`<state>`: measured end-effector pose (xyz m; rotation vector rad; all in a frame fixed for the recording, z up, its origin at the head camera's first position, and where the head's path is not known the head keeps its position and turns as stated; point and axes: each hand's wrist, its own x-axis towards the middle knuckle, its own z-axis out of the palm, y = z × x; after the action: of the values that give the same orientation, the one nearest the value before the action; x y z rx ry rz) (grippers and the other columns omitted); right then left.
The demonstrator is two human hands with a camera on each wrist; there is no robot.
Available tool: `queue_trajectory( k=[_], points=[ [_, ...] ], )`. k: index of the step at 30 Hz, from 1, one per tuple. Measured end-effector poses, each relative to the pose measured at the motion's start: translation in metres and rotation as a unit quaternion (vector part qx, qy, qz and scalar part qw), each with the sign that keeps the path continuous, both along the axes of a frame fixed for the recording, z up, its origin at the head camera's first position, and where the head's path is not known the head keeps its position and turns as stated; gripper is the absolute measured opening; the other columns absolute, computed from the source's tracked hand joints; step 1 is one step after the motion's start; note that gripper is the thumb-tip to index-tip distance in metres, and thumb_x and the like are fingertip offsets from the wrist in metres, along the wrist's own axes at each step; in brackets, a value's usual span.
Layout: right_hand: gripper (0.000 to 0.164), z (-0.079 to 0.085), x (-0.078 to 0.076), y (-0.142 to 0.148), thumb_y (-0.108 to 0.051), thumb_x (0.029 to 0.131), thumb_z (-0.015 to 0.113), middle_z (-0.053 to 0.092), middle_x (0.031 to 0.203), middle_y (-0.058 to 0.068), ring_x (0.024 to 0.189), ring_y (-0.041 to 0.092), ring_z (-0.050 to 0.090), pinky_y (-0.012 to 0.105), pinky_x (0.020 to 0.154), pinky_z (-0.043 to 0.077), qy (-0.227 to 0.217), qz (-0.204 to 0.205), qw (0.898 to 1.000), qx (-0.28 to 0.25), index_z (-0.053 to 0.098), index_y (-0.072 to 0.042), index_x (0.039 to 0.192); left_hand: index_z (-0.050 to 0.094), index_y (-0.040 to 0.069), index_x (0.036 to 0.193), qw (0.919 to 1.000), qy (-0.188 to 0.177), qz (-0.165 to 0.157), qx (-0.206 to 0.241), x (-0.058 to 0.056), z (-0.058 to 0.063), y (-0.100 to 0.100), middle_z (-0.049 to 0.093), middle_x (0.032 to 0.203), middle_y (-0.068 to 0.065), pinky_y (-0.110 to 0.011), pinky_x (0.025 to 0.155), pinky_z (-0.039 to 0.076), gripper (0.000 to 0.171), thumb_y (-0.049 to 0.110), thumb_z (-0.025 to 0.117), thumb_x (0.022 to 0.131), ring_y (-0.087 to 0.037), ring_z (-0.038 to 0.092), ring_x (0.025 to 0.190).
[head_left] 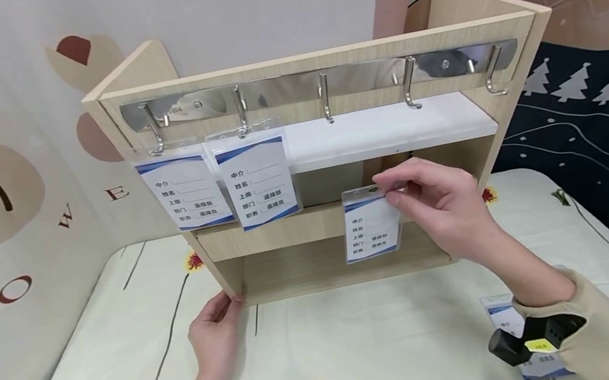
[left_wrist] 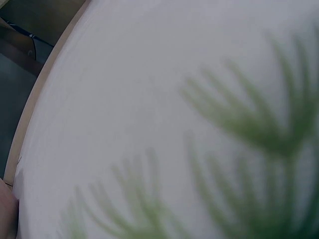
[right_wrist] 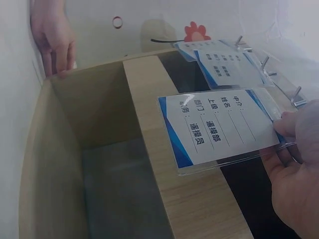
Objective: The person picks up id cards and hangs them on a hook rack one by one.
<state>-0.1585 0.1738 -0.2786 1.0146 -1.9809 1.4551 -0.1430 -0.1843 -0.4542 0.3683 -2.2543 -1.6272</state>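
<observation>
Between thumb and fingers my right hand (head_left: 443, 207) pinches the top corner of a clear badge holder (head_left: 371, 226) with a white and blue card. The badge hangs in front of the wooden shelf, below the hook rail (head_left: 288, 90). Two more badge holders, one on the far left (head_left: 187, 193) and one beside it (head_left: 257, 181), hang from the rail's first two hooks; the other three hooks are bare. At the shelf's lower left corner my left hand (head_left: 217, 336) holds the side panel's bottom edge. The right wrist view shows the held badge (right_wrist: 219, 129) close up.
Another badge holder (head_left: 507, 317) lies on the floral cloth (head_left: 333, 360) at the lower right, partly hidden by the right wrist and its camera. The wooden shelf (head_left: 275, 232) stands against a curtain with printed flowers. A dark tree-patterned cloth (head_left: 603, 133) hangs at right.
</observation>
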Motion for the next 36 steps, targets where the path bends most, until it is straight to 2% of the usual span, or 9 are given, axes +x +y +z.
queue_trajectory(
  k=[9,15,23,36],
  points=[
    [0.033,0.012,-0.004,-0.011,0.027,0.083,0.064,0.073,0.107,0.01,0.092,0.016,0.064,0.018,0.077,0.055,0.027,0.007,1.0,-0.008,0.07,0.011,0.111,0.07,-0.003,0.125,1.0,0.006,-0.004,0.005,0.001,0.0,0.0,0.071,0.121,-0.022,-0.007,0.079,0.052,0.028,0.006,0.069,0.098,0.014,0.062,0.088],
    [0.027,0.024,-0.006,-0.02,0.026,0.085,0.063,0.071,0.104,0.015,0.092,0.016,0.063,0.021,0.077,0.055,0.043,0.024,0.999,-0.018,0.068,0.013,0.108,0.07,-0.003,0.125,0.9999,0.01,-0.006,0.001,0.001,0.003,-0.002,0.071,0.121,-0.022,-0.007,0.079,0.051,0.029,0.008,0.069,0.098,0.014,0.062,0.089],
    [0.018,0.032,-0.01,-0.033,0.024,0.088,0.06,0.067,0.101,0.021,0.088,0.017,0.061,0.021,0.07,0.051,0.05,0.039,0.996,-0.059,0.064,0.015,0.103,0.07,-0.002,0.127,0.9999,-0.003,-0.009,-0.007,0.002,0.002,-0.001,0.07,0.123,-0.022,-0.006,0.079,0.051,0.03,0.01,0.069,0.099,0.015,0.06,0.089],
    [0.016,0.044,-0.011,-0.044,0.021,0.089,0.06,0.067,0.1,0.021,0.087,0.018,0.061,0.022,0.071,0.049,0.079,0.038,0.989,-0.118,0.065,0.017,0.104,0.07,-0.002,0.127,1.0,0.005,-0.007,-0.002,0.002,0.001,-0.001,0.07,0.123,-0.022,-0.006,0.078,0.051,0.03,0.009,0.069,0.099,0.013,0.061,0.089]
  ],
)
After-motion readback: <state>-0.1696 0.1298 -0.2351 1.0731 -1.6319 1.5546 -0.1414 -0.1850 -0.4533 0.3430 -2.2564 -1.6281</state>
